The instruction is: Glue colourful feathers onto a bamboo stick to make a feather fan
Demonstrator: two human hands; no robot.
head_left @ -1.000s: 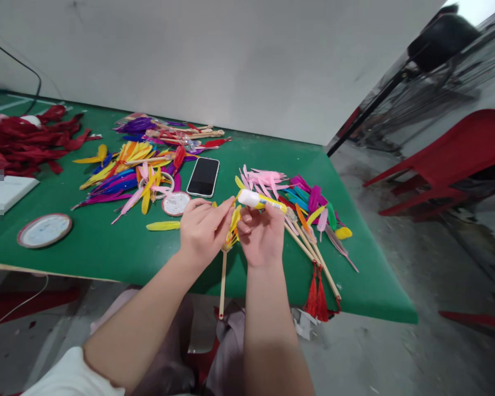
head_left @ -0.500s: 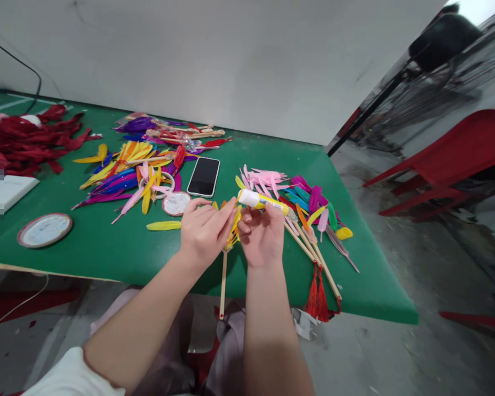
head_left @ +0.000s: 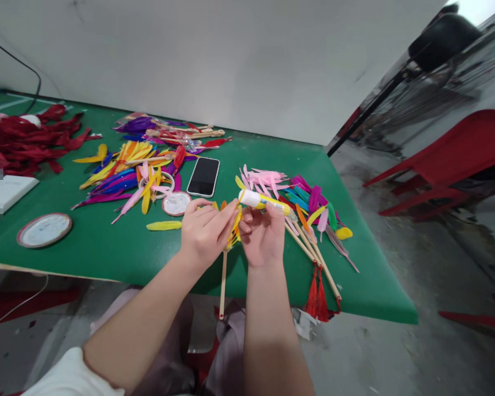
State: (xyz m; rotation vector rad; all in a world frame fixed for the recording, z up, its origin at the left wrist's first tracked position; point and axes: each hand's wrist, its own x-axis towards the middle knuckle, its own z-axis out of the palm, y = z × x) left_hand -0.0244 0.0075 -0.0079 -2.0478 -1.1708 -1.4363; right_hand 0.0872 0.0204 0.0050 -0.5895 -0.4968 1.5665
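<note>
My right hand is closed around a yellow glue tube with a white end, held nearly level with that end pointing left. Close to the white end, my left hand has its thumb and fingers pinched together; whatever lies between them is too small or hidden to name. Below both hands is a feather fan of yellow and orange feathers, partly covered by them. Its wooden handle reaches over the table's front edge. A loose yellow feather lies left of my left hand.
On the green table, a phone lies beyond my hands. Pink feathers and wooden sticks with red tassels are at right. Feather heaps, a round lid and dark red ribbons occupy the left.
The glue tube and the fingertips of both hands have shifted very slightly to the right. Both grips look the same, and the things on the table have stayed put.
</note>
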